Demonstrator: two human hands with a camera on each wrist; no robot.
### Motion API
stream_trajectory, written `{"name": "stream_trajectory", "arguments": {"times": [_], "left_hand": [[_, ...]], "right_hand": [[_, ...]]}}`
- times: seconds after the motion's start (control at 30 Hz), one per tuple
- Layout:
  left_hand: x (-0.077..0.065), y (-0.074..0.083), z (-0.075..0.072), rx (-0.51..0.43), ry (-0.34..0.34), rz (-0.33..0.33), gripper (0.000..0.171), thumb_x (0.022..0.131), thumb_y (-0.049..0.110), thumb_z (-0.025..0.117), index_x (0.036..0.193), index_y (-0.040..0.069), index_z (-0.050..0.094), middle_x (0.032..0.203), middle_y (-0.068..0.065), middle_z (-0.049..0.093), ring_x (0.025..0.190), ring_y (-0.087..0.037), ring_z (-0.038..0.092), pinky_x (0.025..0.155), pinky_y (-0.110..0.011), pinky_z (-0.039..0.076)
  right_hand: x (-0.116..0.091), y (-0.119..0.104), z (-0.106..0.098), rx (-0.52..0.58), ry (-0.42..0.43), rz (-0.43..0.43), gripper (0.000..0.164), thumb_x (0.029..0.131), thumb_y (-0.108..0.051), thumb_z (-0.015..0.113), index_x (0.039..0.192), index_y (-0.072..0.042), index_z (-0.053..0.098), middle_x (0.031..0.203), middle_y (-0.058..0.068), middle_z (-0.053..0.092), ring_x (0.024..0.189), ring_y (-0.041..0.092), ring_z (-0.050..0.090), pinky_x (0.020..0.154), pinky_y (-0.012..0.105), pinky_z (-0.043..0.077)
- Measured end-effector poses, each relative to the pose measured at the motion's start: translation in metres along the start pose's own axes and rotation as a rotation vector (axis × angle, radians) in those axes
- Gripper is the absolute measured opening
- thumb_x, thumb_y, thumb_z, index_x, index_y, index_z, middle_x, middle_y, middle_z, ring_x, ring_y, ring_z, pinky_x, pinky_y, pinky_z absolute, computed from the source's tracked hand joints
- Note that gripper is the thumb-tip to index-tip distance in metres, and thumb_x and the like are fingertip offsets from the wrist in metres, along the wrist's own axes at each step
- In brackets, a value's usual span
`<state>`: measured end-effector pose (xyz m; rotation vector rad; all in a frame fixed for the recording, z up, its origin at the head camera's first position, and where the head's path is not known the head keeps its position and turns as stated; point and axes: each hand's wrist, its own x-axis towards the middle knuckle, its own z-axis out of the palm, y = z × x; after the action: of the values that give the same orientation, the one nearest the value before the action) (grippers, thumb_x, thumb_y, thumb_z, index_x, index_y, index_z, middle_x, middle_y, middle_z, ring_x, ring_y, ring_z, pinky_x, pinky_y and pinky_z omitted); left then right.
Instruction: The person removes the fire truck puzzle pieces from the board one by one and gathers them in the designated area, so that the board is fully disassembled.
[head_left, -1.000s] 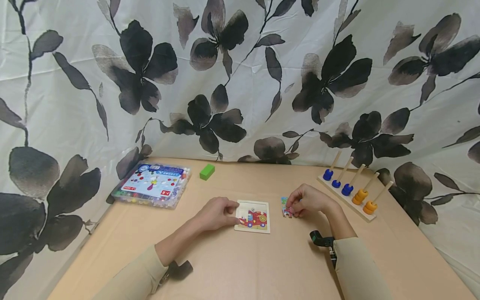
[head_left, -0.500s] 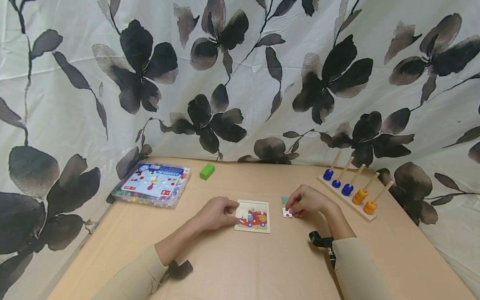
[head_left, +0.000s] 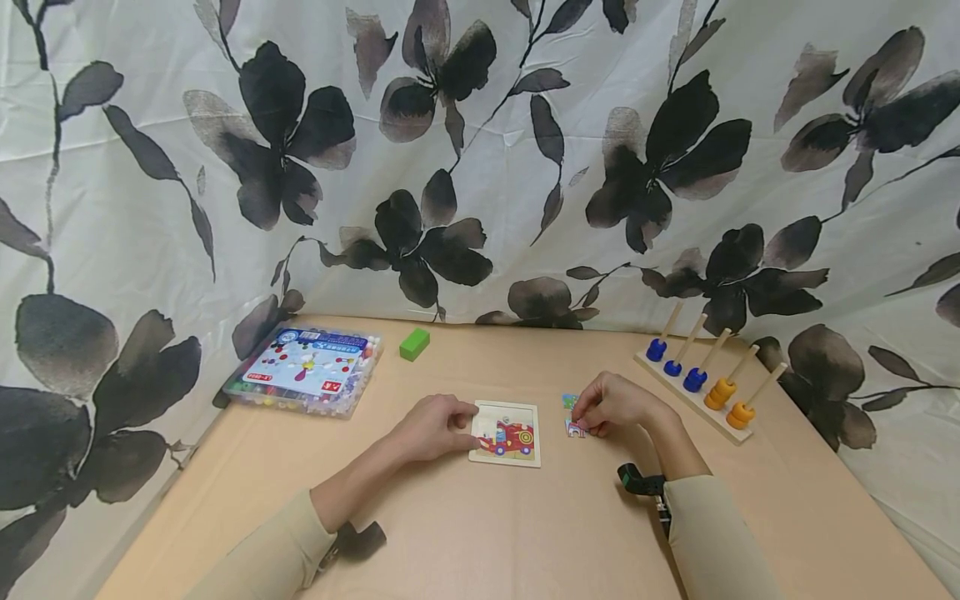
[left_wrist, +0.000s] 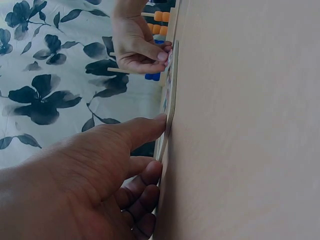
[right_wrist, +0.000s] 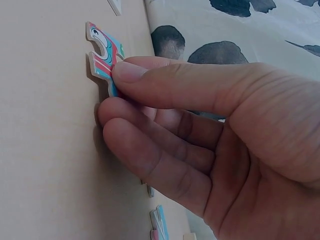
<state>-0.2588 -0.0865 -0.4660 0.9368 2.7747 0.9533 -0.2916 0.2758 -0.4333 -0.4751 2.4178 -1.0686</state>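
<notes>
Left hand [head_left: 431,427] pinches the left edge of a square pale-wooden puzzle tray [head_left: 517,412] at frame centre; right hand [head_left: 617,403] pinches a multicoloured flat jigsaw piece [right_wrist: 113,52], right of the tray.

I see a square puzzle board [head_left: 504,413] lying flat, red vehicle picture [head_left: 514,437] on it, notched multicoloured puzzle piece [right_wrist: 103,67] pinched in my right hand [head_left: 617,402]

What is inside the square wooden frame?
The wooden frame holds a picture of a red vehicle below a pale area; what the left hand covers at the left edge cannot be seen.
</notes>
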Motion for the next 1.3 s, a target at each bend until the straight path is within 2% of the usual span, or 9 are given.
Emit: {"name": "stream_trajectory", "arguments": {"times": [0.37, 0.5, 0.6, 0.67, 0.9, 1.13, 1.3], "left_hand": [[-0.0009, 0.0016, -0.0008, 0.004, 0.000, -0.004, 0.038, 0.085, 0.033, 0.086, 0.077, 0.008, 0.060, 0.069, -0.002, 0.047, 0.066, -0.007, 0.034, 0.063, -0.024, 0.026], [-0.0018, 0.0019, -0.0005, -0.016, 0.008, -0.031, 0.030, 0.084, 0.032, 0.087, 0.093, 0.008, 0.073, 0.073, 0.001, 0.051, 0.070, -0.009, 0.042, 0.066, -0.025, 0.031], [-0.0025, 0.0018, -0.0002, -0.032, 0.014, -0.061, 0.039, 0.083, 0.032, 0.088, 0.112, 0.009, 0.076, 0.077, 0.002, 0.055, 0.075, -0.011, 0.048, 0.070, -0.026, 0.036], [-0.0026, 0.0019, -0.0002, -0.031, 0.017, -0.064, 0.042, 0.083, 0.031, 0.088, 0.115, 0.008, 0.076, 0.078, 0.002, 0.056, 0.077, -0.012, 0.049, 0.071, -0.027, 0.037], [-0.0019, 0.0022, -0.0008, -0.018, 0.007, -0.049, 0.032, 0.084, 0.032, 0.087, 0.103, 0.010, 0.074, 0.076, -0.001, 0.055, 0.074, -0.012, 0.046, 0.069, -0.026, 0.034], [-0.0018, 0.0013, 0.0005, -0.012, 0.014, -0.038, 0.030, 0.084, 0.033, 0.088, 0.101, 0.013, 0.073, 0.076, 0.000, 0.054, 0.073, -0.010, 0.045, 0.068, -0.026, 0.033], [-0.0010, -0.0005, 0.0011, 0.006, 0.013, -0.015, 0.028, 0.084, 0.034, 0.087, 0.087, 0.013, 0.069, 0.073, -0.001, 0.052, 0.069, -0.008, 0.040, 0.065, -0.024, 0.029]], "right_hand": [[-0.0011, 0.0004, -0.0005, -0.003, -0.004, -0.005, 0.008, 0.088, 0.004, 0.076, 0.093, 0.000, 0.080, 0.079, 0.011, 0.075, 0.060, 0.015, 0.062, 0.059, 0.030, 0.058], [-0.0006, 0.0021, 0.0004, -0.004, -0.006, -0.012, 0.008, 0.087, 0.003, 0.077, 0.092, -0.001, 0.081, 0.076, 0.009, 0.074, 0.059, 0.014, 0.060, 0.058, 0.030, 0.056], [0.0002, 0.0035, 0.0013, -0.011, -0.004, -0.017, 0.007, 0.087, 0.002, 0.077, 0.093, -0.001, 0.080, 0.075, 0.007, 0.074, 0.058, 0.014, 0.059, 0.057, 0.030, 0.056], [0.0004, 0.0037, 0.0017, -0.012, -0.003, -0.018, 0.007, 0.087, 0.002, 0.077, 0.093, -0.001, 0.080, 0.075, 0.007, 0.073, 0.058, 0.015, 0.059, 0.057, 0.030, 0.055], [0.0001, 0.0023, 0.0019, -0.010, -0.002, -0.006, 0.007, 0.087, 0.003, 0.076, 0.092, 0.000, 0.079, 0.077, 0.009, 0.074, 0.059, 0.015, 0.060, 0.058, 0.031, 0.055], [0.0004, 0.0010, 0.0006, -0.034, 0.049, -0.010, 0.007, 0.088, 0.001, 0.077, 0.093, -0.004, 0.080, 0.077, 0.006, 0.073, 0.061, 0.017, 0.060, 0.059, 0.031, 0.055], [0.0015, -0.0026, -0.0008, -0.054, 0.088, -0.075, 0.009, 0.087, 0.001, 0.078, 0.096, 0.000, 0.078, 0.080, 0.006, 0.072, 0.067, 0.016, 0.059, 0.061, 0.027, 0.050]]}}
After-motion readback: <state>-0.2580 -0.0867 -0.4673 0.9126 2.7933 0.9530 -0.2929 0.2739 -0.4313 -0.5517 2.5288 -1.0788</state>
